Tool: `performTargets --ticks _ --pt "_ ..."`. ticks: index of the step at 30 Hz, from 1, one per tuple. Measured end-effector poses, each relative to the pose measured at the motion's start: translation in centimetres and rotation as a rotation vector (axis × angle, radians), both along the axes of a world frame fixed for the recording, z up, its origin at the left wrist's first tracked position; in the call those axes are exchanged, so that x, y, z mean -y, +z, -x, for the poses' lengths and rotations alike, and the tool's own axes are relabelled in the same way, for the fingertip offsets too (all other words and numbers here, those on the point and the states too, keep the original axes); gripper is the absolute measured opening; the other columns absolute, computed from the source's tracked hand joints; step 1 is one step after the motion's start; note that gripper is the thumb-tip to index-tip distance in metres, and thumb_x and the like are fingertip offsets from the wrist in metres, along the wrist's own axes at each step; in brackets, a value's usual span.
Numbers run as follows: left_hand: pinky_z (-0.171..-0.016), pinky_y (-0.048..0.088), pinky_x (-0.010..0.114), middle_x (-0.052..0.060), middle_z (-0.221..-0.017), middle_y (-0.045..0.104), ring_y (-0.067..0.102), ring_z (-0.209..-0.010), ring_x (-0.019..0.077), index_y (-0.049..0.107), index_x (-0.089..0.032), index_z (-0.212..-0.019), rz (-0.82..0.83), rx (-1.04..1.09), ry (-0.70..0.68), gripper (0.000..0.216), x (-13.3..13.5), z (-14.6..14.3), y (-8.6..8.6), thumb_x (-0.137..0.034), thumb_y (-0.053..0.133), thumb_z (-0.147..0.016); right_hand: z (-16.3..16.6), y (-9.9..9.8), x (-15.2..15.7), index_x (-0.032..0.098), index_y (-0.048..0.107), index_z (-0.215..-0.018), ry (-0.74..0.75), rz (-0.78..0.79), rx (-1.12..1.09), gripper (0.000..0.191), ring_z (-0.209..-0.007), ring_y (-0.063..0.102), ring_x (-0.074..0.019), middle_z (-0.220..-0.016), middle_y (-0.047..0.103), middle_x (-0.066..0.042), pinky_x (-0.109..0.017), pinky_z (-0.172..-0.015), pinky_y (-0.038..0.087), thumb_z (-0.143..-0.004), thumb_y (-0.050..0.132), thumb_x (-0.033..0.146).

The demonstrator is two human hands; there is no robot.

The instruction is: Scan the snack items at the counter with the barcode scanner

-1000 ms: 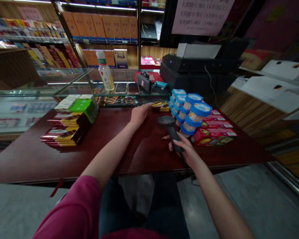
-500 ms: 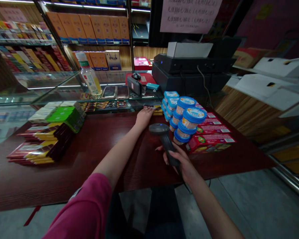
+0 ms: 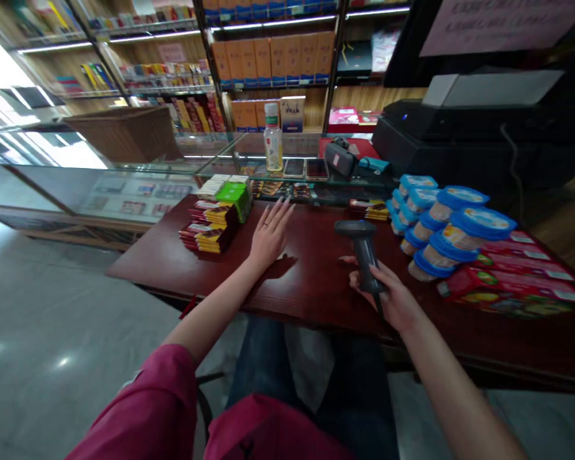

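Note:
My left hand (image 3: 268, 236) hovers above the dark red table (image 3: 306, 281), palm down, fingers stretched out and holding nothing. Just left of it stand stacks of red and yellow packets (image 3: 213, 227), with a green pack (image 3: 234, 197) and white packs (image 3: 215, 185) behind. My right hand (image 3: 383, 291) is wrapped round the handle of a black barcode scanner (image 3: 364, 252), its head pointing left. A few more red and yellow packets (image 3: 368, 209) lie flat beyond the scanner, beside the blue-lidded tubs.
Stacked blue-lidded tubs (image 3: 441, 223) and red boxes (image 3: 512, 284) fill the table's right side. Behind the table is a glass counter (image 3: 249, 150) bearing a bottle (image 3: 273, 140), phones and a dark case (image 3: 340, 158). A black machine (image 3: 460, 137) stands at the back right.
My left hand has left the packets beside the tubs and moved left toward the stacks, lifting off the table. The view has turned left. My right hand still holds the scanner.

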State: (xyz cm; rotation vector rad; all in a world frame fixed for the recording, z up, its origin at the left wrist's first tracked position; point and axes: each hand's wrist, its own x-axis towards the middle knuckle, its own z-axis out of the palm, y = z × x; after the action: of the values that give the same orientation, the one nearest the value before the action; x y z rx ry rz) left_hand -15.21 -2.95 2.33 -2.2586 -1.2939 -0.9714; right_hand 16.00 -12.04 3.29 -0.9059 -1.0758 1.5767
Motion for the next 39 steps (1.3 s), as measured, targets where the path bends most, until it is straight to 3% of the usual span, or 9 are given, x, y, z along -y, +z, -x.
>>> performTargets --ticks 3,7,13,17,23,26,31,34,39 --pt "-0.139 0.015 0.047 0.005 -0.174 0.034 0.021 -0.166 0.0210 0.030 -0.024 -0.170 -0.054 0.116 0.208 0.080 4.3 6.5 0.2 -0.007 0.041 -0.093 4.2 0.1 -0.9 0.027 0.078 -0.112 0.065 0.051 -0.111 0.027 -0.078 0.068 -0.0175 -0.128 0.077 -0.008 -0.032 -0.074 0.062 -0.089 0.072 0.041" --pt "-0.140 0.013 0.049 0.004 -0.176 0.031 0.017 -0.167 0.0208 0.032 -0.023 -0.169 -0.058 0.212 0.408 0.083 7.8 13.5 -0.1 -0.004 0.041 -0.088 8.3 0.0 -1.6 0.025 0.079 -0.110 0.184 0.148 -0.155 0.025 -0.078 0.069 -0.0158 -0.127 0.078 -0.007 -0.029 -0.074 0.064 -0.089 0.070 0.037" --pt "-0.137 0.018 0.059 0.010 -0.165 0.049 0.033 -0.162 0.0254 0.053 -0.019 -0.156 0.132 0.285 0.484 0.069 8.1 17.1 -1.5 -0.005 0.043 -0.090 10.9 -0.2 -1.7 0.022 0.080 -0.111 0.277 0.183 -0.117 0.028 -0.077 0.071 -0.0163 -0.126 0.079 -0.008 -0.028 -0.070 0.065 -0.089 0.068 0.034" --pt "-0.137 0.019 0.058 0.008 -0.156 0.061 0.047 -0.154 0.0252 0.061 -0.022 -0.149 0.104 0.266 0.415 0.055 8.9 16.2 -1.5 -0.011 0.048 -0.097 10.7 -0.1 -1.5 0.024 0.079 -0.115 0.283 0.187 -0.109 0.029 -0.079 0.072 -0.0154 -0.134 0.077 -0.007 -0.027 -0.071 0.065 -0.091 0.068 0.033" --pt "-0.116 0.052 0.042 0.005 -0.131 0.078 0.071 -0.127 0.0234 0.078 -0.026 -0.127 0.102 0.491 0.111 0.030 10.5 12.8 -0.9 -0.029 0.058 -0.104 7.9 0.1 -1.3 0.030 0.077 -0.120 0.300 0.149 -0.075 0.032 -0.088 0.074 -0.0164 -0.154 0.065 0.000 -0.030 -0.078 0.066 -0.090 0.071 0.037" --pt "-0.104 0.058 0.039 0.006 -0.118 0.083 0.076 -0.111 0.0254 0.083 -0.022 -0.117 0.204 0.883 0.056 0.025 8.4 9.5 -0.6 -0.031 0.071 -0.097 6.8 0.1 -1.1 0.030 0.078 -0.120 0.312 0.090 -0.059 0.038 -0.086 0.073 -0.0170 -0.147 0.069 -0.003 -0.030 -0.078 0.063 -0.083 0.078 0.037" --pt "-0.080 0.061 0.030 0.006 -0.099 0.084 0.076 -0.086 0.0184 0.082 -0.016 -0.115 0.642 1.428 -0.129 0.032 2.3 3.4 -0.3 -0.038 0.076 -0.093 6.8 -0.3 -0.7 0.025 0.080 -0.113 0.302 -0.043 -0.011 0.039 -0.078 0.067 -0.0176 -0.121 0.080 -0.007 -0.030 -0.073 0.057 -0.075 0.083 0.034" --pt "-0.068 0.058 0.024 0.005 -0.087 0.081 0.071 -0.071 0.0133 0.082 -0.013 -0.113 0.737 1.520 -0.135 0.035 -0.1 1.3 -1.0 -0.039 0.081 -0.089 7.0 -0.5 -0.7 0.022 0.081 -0.109 0.295 -0.083 0.022 0.038 -0.074 0.065 -0.0167 -0.117 0.080 -0.009 -0.028 -0.066 0.052 -0.074 0.084 0.035" --pt "-0.065 0.055 0.023 0.006 -0.091 0.082 0.070 -0.072 0.0137 0.082 -0.013 -0.112 0.694 1.452 -0.133 0.033 -1.1 0.9 -2.2 -0.035 0.080 -0.089 7.1 -0.5 -0.8 0.022 0.079 -0.109 0.231 -0.060 -0.009 0.037 -0.072 0.063 -0.0158 -0.118 0.079 -0.008 -0.028 -0.065 0.050 -0.076 0.082 0.035"
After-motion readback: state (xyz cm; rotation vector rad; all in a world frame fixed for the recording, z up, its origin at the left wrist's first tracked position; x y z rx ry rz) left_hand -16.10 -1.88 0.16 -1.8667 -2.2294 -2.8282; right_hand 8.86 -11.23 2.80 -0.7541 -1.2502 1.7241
